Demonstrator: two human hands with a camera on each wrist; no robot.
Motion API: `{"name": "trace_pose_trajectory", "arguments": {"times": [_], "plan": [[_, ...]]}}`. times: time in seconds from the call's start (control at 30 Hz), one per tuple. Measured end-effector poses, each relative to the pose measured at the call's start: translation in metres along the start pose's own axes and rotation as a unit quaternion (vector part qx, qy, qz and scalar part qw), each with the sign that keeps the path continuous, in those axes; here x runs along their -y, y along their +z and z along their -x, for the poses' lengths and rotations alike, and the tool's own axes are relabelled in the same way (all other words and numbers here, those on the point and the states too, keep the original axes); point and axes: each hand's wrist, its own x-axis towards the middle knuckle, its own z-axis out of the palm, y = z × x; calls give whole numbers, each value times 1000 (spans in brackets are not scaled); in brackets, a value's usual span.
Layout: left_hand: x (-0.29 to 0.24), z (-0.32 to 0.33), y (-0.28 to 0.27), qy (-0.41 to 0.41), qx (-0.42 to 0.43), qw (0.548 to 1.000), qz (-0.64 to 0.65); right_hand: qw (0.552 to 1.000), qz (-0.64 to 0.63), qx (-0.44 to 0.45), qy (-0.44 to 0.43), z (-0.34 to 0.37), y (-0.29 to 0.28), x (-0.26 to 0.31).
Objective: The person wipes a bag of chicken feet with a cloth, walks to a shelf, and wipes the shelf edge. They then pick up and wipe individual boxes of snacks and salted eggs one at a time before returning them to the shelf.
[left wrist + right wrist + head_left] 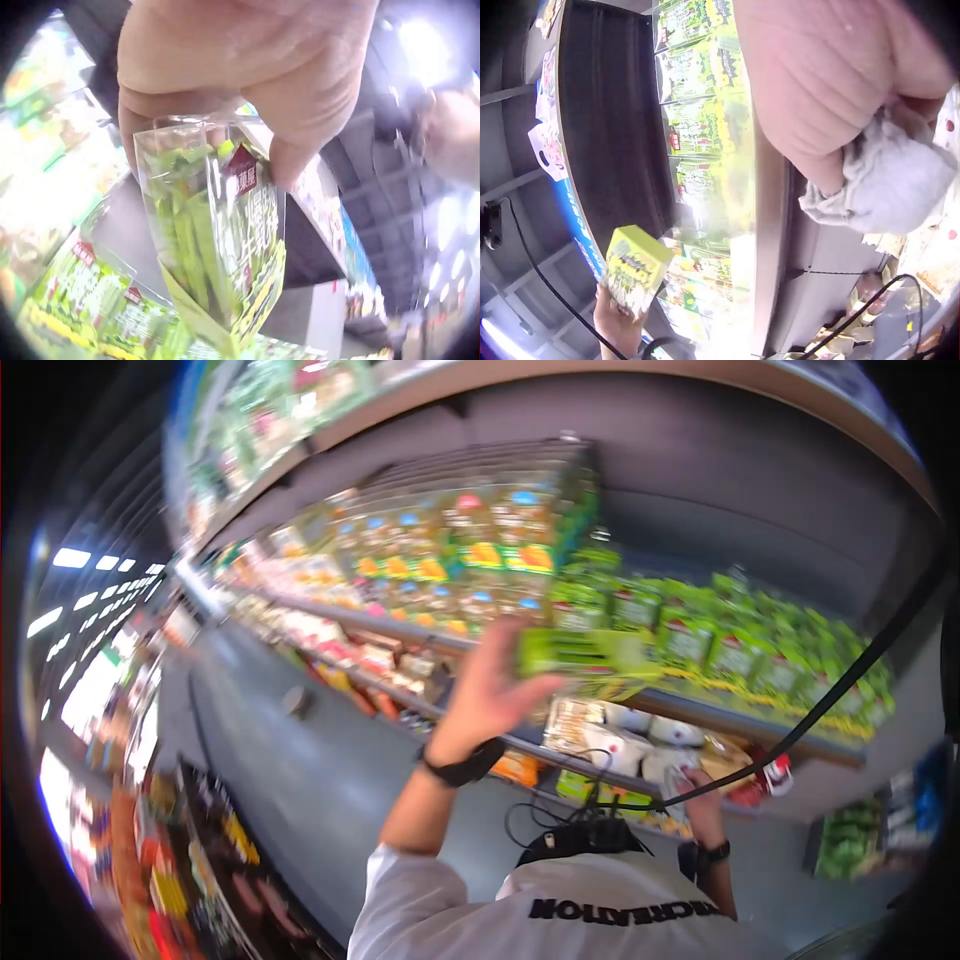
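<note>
My left hand (478, 700) grips a clear-windowed green snack box (217, 232) by its top end, with the thumb along one side. Green sticks show through the plastic, and a dark red label sits near the top. In the head view the box overlaps the front of the shelf and is blurred. Lower down and to the right, my right hand (705, 805) is at the level of the lower shelf. The right wrist view shows its fingers curled round a crumpled grey-white cloth (889, 176). Rows of similar green boxes (694, 127) stand on the shelf beside it.
Jars with blue and red lids (495, 525) are stacked left of the green boxes. White packs (615, 745) lie on the lower shelf. A black cable (830, 690) crosses the right side. The aisle floor (270, 730) runs left, with another stocked rack (215, 830) opposite.
</note>
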Motion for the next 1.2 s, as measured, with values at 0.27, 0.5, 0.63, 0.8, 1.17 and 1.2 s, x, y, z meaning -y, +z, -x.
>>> {"name": "trace_pose_trajectory", "arguments": {"times": [0.27, 0.5, 0.63, 0.8, 1.17, 1.2], "plan": [[66, 121, -53, -225, -213, 769, 559, 959, -231, 135, 98, -34, 64, 78], [107, 186, -75, -285, -177, 638, 693, 952, -128, 271, -61, -63, 137, 186], [127, 207, -79, -314, -125, 592, 732, 904, -164, 367, -148, -71, 182, 228], [149, 223, -78, -306, -68, 600, 737, 895, -138, 390, -165, -63, 210, 251], [144, 218, -72, -307, -116, 562, 759, 877, -166, 407, -196, -49, 218, 265], [144, 215, -70, -308, -108, 563, 759, 879, -166, 400, -198, -49, 220, 269]]}}
